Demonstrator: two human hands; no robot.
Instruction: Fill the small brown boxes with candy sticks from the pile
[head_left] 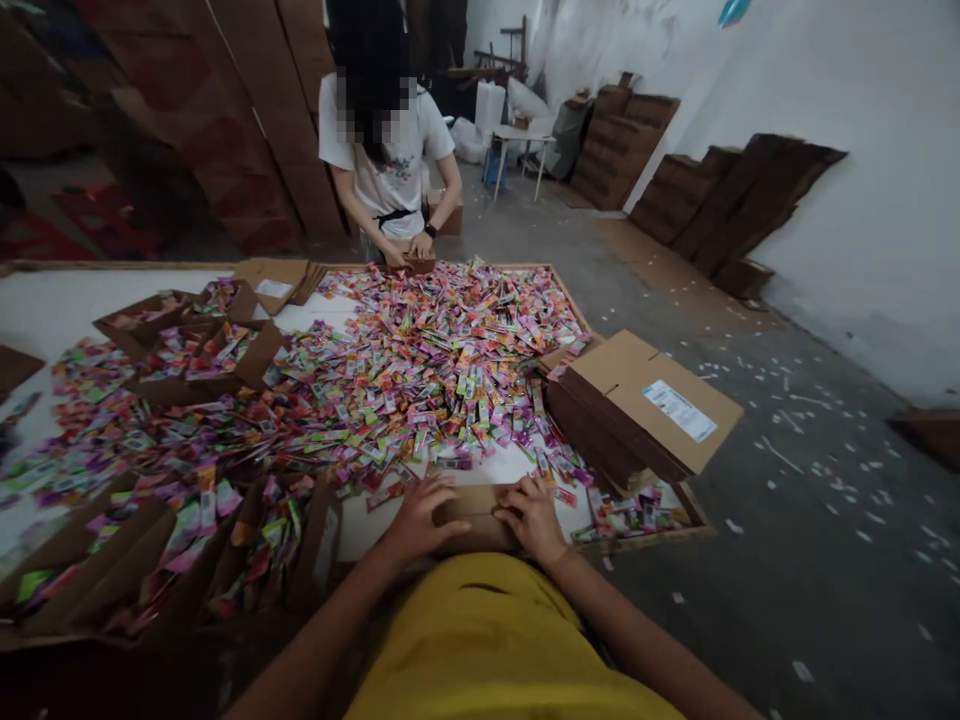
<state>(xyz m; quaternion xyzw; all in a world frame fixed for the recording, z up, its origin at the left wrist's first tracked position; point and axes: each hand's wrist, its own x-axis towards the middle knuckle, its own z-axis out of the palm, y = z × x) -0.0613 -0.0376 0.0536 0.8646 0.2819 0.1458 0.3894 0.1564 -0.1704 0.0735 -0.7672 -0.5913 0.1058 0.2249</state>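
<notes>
A small brown cardboard box (pixel 477 520) lies at the table's near edge, right in front of my yellow top. My left hand (pixel 421 518) curls over its left end, fingers bent onto the top. At the other end my right hand (pixel 534 520) grips the box with thumb and fingers. The box's near side is partly hidden by my body. Just beyond it spreads a wide heap of small colourful wrapped packets (pixel 442 370), a few lying close to both hands.
Flat folded cartons (pixel 637 390) with a white label are stacked at the right. Open boxes of packets stand at near left (pixel 277 540) and far left (pixel 195 350). Across the table a person (pixel 390 160) handles another small box (pixel 417 262). White scraps litter the floor (pixel 810 480).
</notes>
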